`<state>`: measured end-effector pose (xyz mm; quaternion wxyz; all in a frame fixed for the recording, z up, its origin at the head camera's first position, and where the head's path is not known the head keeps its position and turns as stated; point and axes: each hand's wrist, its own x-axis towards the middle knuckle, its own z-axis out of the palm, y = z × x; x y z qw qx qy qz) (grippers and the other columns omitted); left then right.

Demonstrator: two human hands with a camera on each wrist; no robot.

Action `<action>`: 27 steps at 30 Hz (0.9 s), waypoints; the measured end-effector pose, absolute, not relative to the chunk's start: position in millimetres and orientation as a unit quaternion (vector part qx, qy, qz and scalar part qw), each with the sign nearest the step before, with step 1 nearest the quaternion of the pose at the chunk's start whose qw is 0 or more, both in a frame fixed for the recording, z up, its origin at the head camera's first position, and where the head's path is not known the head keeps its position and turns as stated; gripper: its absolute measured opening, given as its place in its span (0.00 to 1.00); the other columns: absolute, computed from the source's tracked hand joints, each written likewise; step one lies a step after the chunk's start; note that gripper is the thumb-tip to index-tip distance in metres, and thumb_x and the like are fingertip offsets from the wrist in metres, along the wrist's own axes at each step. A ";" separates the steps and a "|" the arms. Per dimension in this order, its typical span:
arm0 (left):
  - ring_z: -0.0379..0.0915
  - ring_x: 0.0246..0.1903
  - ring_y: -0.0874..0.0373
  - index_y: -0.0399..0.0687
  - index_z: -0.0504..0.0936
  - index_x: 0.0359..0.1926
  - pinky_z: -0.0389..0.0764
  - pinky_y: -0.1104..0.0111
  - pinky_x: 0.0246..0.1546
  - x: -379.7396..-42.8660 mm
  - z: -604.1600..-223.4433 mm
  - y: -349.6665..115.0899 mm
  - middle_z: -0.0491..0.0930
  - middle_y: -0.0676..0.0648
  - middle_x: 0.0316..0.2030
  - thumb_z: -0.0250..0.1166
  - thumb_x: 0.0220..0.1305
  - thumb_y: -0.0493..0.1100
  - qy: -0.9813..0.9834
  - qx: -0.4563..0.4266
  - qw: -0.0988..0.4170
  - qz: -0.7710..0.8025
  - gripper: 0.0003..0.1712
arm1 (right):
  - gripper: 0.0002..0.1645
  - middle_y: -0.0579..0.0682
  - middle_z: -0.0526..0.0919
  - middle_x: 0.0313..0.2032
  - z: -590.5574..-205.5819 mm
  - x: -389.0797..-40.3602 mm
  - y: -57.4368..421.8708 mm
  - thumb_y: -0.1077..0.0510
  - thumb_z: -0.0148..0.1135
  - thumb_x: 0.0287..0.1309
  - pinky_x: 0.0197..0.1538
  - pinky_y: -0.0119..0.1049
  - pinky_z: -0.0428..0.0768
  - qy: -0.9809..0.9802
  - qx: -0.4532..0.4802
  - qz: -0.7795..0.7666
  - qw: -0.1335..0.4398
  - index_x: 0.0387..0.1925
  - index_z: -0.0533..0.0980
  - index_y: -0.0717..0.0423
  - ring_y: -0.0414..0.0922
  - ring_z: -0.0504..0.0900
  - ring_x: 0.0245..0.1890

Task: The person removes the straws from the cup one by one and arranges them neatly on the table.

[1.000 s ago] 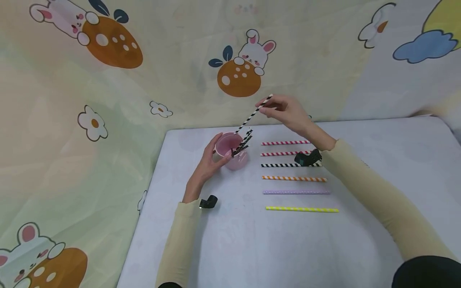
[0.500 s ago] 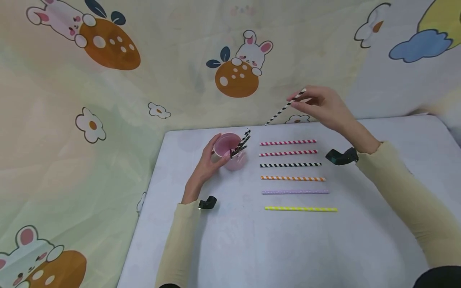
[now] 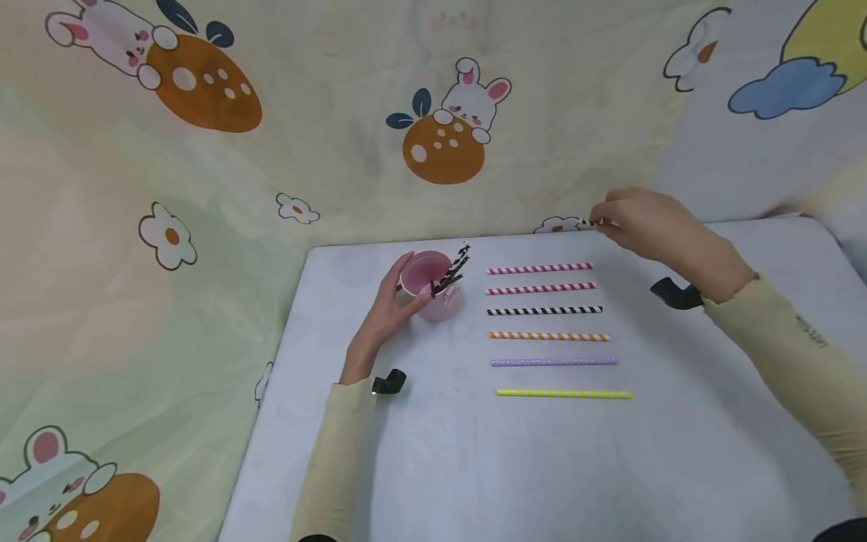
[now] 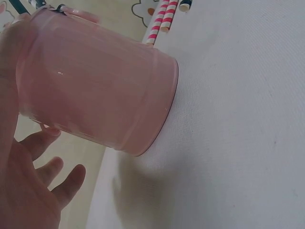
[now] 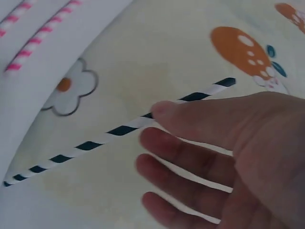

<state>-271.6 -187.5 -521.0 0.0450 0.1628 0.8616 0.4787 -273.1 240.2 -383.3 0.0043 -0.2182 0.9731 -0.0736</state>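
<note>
My left hand [image 3: 384,316] grips a pink cup [image 3: 443,307], tilted over the left part of the table. In the left wrist view the cup's side [image 4: 100,81] fills much of the frame, its base close over the white cloth. Several black-and-white patterned straws [image 3: 454,272] lean out over the cup's rim. Beyond the table's back edge, my right hand [image 3: 653,229] pinches a black-and-white striped paper straw [image 5: 88,145] between thumb and fingers. In the head view that straw is mostly hidden by the hand.
In a column right of the cup lie two red-striped straws [image 3: 539,268], a black-striped one [image 3: 545,310], an orange-striped one [image 3: 549,336], a purple dotted one [image 3: 554,362] and a yellow one [image 3: 564,394]. A cartoon-printed cloth [image 3: 305,113] hangs behind the white table [image 3: 440,452].
My right hand has moved right, away from the cup, with the striped straw, and has turned so its back faces up. My left hand and the cup stay in place.
</note>
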 end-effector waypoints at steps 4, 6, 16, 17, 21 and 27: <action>0.50 0.76 0.53 0.70 0.51 0.78 0.62 0.45 0.72 -271.4 -520.9 -187.4 0.56 0.53 0.76 0.67 0.59 0.66 0.860 0.162 0.045 0.482 0.51 | 0.06 0.56 0.81 0.31 -402.4 -277.0 248.7 0.68 0.65 0.58 0.33 0.49 0.80 0.974 -0.221 -0.010 0.036 0.37 0.83 0.59 0.52 0.80 0.31; 0.50 0.76 0.53 0.71 0.51 0.78 0.62 0.45 0.72 -271.2 -520.9 -187.3 0.56 0.54 0.76 0.67 0.60 0.65 0.859 0.162 0.044 0.483 0.51 | 0.04 0.56 0.81 0.30 -415.5 -278.8 253.5 0.68 0.65 0.58 0.32 0.49 0.80 0.974 -0.221 0.011 0.055 0.35 0.83 0.60 0.52 0.79 0.30; 0.50 0.76 0.53 0.69 0.51 0.78 0.62 0.46 0.72 -271.0 -521.9 -187.8 0.56 0.54 0.76 0.67 0.60 0.65 0.856 0.164 0.041 0.488 0.51 | 0.03 0.57 0.80 0.28 -462.6 -286.5 276.2 0.67 0.61 0.60 0.31 0.49 0.80 0.976 -0.196 0.059 0.074 0.32 0.81 0.61 0.52 0.77 0.28; 0.50 0.76 0.52 0.69 0.51 0.78 0.62 0.46 0.72 -271.1 -522.1 -188.1 0.56 0.54 0.76 0.67 0.60 0.65 0.856 0.167 0.039 0.488 0.51 | 0.03 0.57 0.80 0.28 -464.6 -287.0 277.3 0.67 0.61 0.60 0.31 0.50 0.79 0.977 -0.192 0.060 0.074 0.31 0.80 0.61 0.52 0.77 0.28; 0.50 0.76 0.52 0.70 0.51 0.78 0.63 0.46 0.72 -271.3 -522.5 -188.3 0.56 0.53 0.76 0.67 0.60 0.66 0.854 0.172 0.037 0.490 0.51 | 0.04 0.59 0.80 0.28 -471.7 -288.4 279.5 0.68 0.59 0.62 0.32 0.51 0.79 0.980 -0.168 0.061 0.089 0.31 0.78 0.64 0.54 0.78 0.28; 0.52 0.75 0.52 0.68 0.52 0.78 0.62 0.46 0.72 -271.5 -523.2 -187.6 0.57 0.54 0.75 0.67 0.61 0.62 0.852 0.167 0.044 0.495 0.50 | 0.05 0.61 0.79 0.28 -480.9 -289.3 281.5 0.68 0.58 0.63 0.31 0.52 0.80 0.982 -0.146 0.069 0.098 0.33 0.78 0.66 0.55 0.78 0.27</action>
